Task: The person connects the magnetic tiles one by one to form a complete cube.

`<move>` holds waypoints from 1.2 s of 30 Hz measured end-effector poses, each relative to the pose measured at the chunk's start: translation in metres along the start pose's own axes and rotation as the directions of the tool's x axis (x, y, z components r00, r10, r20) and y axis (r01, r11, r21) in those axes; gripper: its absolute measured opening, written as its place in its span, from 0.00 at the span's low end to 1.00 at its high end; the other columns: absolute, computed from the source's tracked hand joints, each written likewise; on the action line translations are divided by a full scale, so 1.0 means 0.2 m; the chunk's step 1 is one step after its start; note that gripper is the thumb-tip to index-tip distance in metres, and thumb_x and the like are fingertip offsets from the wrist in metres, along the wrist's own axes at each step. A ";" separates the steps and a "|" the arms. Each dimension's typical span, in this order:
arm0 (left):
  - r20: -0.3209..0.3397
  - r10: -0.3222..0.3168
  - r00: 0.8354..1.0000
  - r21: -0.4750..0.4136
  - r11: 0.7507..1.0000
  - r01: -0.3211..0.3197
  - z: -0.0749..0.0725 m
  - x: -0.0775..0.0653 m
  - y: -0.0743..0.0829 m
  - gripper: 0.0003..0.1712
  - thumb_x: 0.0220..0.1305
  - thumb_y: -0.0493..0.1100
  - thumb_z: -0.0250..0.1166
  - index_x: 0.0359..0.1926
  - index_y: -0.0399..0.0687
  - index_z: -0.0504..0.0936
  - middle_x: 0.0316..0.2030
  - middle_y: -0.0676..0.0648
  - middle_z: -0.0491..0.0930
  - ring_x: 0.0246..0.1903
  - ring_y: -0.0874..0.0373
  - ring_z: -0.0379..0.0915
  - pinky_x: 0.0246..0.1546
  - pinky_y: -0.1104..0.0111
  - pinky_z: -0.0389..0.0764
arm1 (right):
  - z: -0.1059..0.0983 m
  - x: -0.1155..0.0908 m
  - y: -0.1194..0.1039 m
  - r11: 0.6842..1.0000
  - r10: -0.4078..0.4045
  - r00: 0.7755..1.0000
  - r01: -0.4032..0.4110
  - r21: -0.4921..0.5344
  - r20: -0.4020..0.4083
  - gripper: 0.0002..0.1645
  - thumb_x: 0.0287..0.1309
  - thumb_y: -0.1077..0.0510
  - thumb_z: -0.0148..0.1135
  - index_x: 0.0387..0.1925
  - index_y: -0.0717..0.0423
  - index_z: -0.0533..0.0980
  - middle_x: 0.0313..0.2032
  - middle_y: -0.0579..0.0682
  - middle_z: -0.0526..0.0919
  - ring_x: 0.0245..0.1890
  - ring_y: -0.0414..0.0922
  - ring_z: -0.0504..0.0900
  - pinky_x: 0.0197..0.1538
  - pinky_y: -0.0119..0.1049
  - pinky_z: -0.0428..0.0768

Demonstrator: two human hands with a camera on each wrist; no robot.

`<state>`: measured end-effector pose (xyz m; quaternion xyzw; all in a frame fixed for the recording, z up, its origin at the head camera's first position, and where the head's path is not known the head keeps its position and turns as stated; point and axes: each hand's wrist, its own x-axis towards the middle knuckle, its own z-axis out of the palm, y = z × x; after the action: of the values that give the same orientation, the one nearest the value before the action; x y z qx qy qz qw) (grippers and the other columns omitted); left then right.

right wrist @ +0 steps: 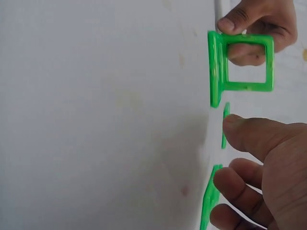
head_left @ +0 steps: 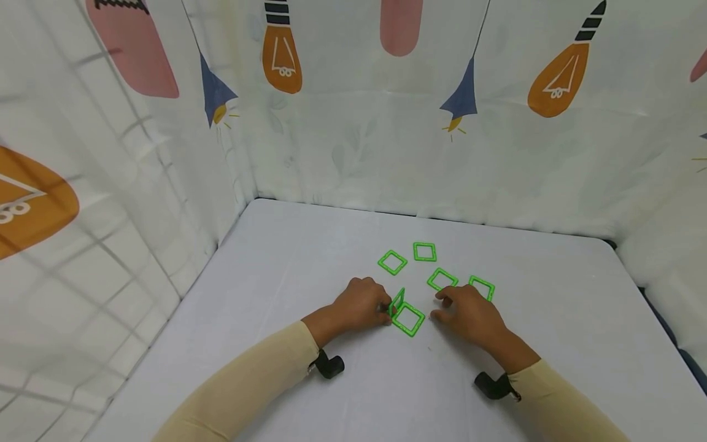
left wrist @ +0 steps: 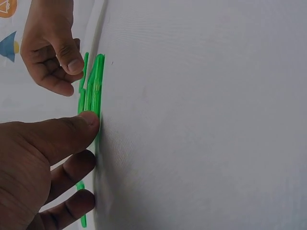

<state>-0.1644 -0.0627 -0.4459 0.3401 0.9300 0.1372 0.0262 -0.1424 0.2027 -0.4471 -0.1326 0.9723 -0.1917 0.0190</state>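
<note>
In the head view my left hand [head_left: 361, 305] is at the middle of the table. Its thumb and fingers pinch a green square frame tile [right wrist: 269, 64] that stands on edge. Against the foot of this upright tile lies a second green square tile [head_left: 418, 326], flat on the table. My right hand [head_left: 469, 314] hovers just right of the flat tile, with its fingers loosely bent, thumb apart and nothing between them. The right wrist view shows the two tiles meeting at a corner-like angle, with left fingers behind the open frame.
Beyond the hands lie more flat green tiles: one at the left [head_left: 400, 256], one farther back [head_left: 424, 244], one near the right fingers [head_left: 448, 274] and one partly behind the right hand [head_left: 483, 282]. Printed curtains hang around the white table [head_left: 309, 245].
</note>
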 end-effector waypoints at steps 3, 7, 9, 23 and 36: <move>0.003 -0.008 1.000 0.001 1.000 0.008 -0.01 0.00 0.01 0.06 0.56 0.53 0.79 0.34 0.62 0.91 0.34 0.64 0.85 0.39 0.62 0.74 0.46 0.59 0.71 | -0.03 0.01 0.02 1.000 0.020 1.000 -0.020 0.009 -0.019 0.25 0.57 0.49 0.77 0.53 0.54 0.83 0.41 0.46 0.85 0.46 0.50 0.80 0.36 0.44 0.80; 0.004 -0.012 1.000 -0.007 1.000 0.012 -0.02 -0.01 0.01 0.06 0.56 0.52 0.79 0.33 0.62 0.91 0.33 0.65 0.84 0.40 0.62 0.74 0.46 0.59 0.71 | -0.06 0.03 0.04 0.999 0.031 0.999 -0.030 0.011 -0.042 0.29 0.58 0.48 0.76 0.57 0.56 0.82 0.47 0.52 0.84 0.51 0.55 0.79 0.38 0.47 0.81; 0.004 -0.013 1.000 -0.011 1.000 0.013 -0.02 -0.01 0.01 0.06 0.57 0.52 0.79 0.32 0.62 0.90 0.33 0.65 0.84 0.39 0.62 0.74 0.46 0.59 0.71 | -0.07 0.03 0.05 0.999 0.031 0.998 -0.031 0.008 -0.052 0.30 0.59 0.48 0.75 0.59 0.57 0.81 0.49 0.54 0.83 0.54 0.57 0.78 0.42 0.50 0.81; 0.029 -0.038 0.999 -0.041 0.998 0.040 -0.02 -0.01 0.01 0.05 0.58 0.52 0.78 0.34 0.61 0.91 0.34 0.65 0.85 0.40 0.62 0.73 0.45 0.59 0.72 | -0.10 0.11 0.12 0.994 0.106 0.994 -0.106 0.010 -0.011 0.36 0.61 0.47 0.73 0.65 0.60 0.75 0.57 0.63 0.79 0.59 0.61 0.75 0.47 0.55 0.79; 0.026 -0.043 0.999 -0.041 0.998 0.044 0.00 -0.01 0.00 0.06 0.58 0.52 0.78 0.36 0.62 0.92 0.35 0.65 0.84 0.40 0.63 0.73 0.47 0.60 0.73 | -0.08 0.15 0.15 0.995 0.093 0.996 -0.093 -0.028 -0.011 0.34 0.61 0.48 0.73 0.63 0.62 0.76 0.54 0.66 0.80 0.57 0.62 0.76 0.47 0.55 0.79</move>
<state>-0.1634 -0.0637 -0.4457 0.3209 0.9337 0.1515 0.0481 -0.1801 0.2271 -0.4427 -0.0867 0.9800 -0.1776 0.0212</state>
